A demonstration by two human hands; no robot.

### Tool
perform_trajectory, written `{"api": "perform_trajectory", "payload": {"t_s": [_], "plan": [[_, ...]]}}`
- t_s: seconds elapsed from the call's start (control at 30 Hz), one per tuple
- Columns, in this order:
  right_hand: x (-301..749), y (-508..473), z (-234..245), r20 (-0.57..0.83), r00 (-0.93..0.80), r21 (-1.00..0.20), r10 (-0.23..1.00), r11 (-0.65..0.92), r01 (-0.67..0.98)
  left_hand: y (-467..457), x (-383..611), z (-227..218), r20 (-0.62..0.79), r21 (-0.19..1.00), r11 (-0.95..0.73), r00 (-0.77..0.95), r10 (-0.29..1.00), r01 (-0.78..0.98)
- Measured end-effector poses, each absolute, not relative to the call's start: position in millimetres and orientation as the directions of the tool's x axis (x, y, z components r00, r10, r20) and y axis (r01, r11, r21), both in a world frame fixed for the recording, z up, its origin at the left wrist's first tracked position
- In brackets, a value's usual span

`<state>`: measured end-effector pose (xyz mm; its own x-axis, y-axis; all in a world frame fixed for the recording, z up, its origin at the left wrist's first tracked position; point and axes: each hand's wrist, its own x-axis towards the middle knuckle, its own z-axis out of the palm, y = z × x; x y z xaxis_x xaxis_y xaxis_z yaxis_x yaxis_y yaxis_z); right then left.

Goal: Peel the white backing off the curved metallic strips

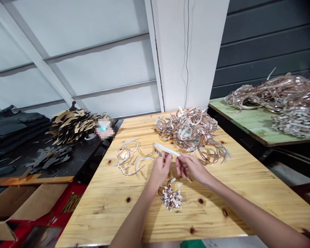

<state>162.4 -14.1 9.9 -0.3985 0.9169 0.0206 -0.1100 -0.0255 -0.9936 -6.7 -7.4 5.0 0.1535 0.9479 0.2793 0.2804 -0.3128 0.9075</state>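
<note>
My left hand (160, 169) and my right hand (192, 168) both pinch a white, flexible strip (166, 149) above a pine wood table (98, 213). Its far end curls up and away from my fingers. A large tangle of copper-coloured and white strips (189, 131) lies just beyond my hands. To the left sits a looser group of pale curved strips (126, 158). Below my hands is a small heap of short shiny cut pieces (171, 198). My wrists hide nothing of that heap, though my hands cover part of the tabletop.
A green-painted board (250, 117) at the right carries large heaps of shiny strips (281, 94). At the left, a dark table (85, 162) holds tan cut pieces (72, 125) and a blurred object (104, 129). A cardboard box (23, 206) and red crate (68, 203) sit below it. A white pillar (188, 51) stands behind.
</note>
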Motion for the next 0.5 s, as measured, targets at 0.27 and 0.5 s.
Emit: {"api": "perform_trajectory", "payload": {"t_s": [0.27, 0.5], "plan": [[157.5, -17.0, 2.4, 0.001, -0.464, -0.998, 0.886, -0.029, -0.057, -10.9, 0.0, 3.4, 0.291, 0.875, -0.364, 0.253, 0.923, 0.320], [158.8, -16.9, 0.6, 0.017, -0.439, -1.000, 0.898, 0.019, -0.001, -8.5, -1.0, -2.0, 0.255, 0.868, -0.355, 0.303, 0.918, 0.348]]}}
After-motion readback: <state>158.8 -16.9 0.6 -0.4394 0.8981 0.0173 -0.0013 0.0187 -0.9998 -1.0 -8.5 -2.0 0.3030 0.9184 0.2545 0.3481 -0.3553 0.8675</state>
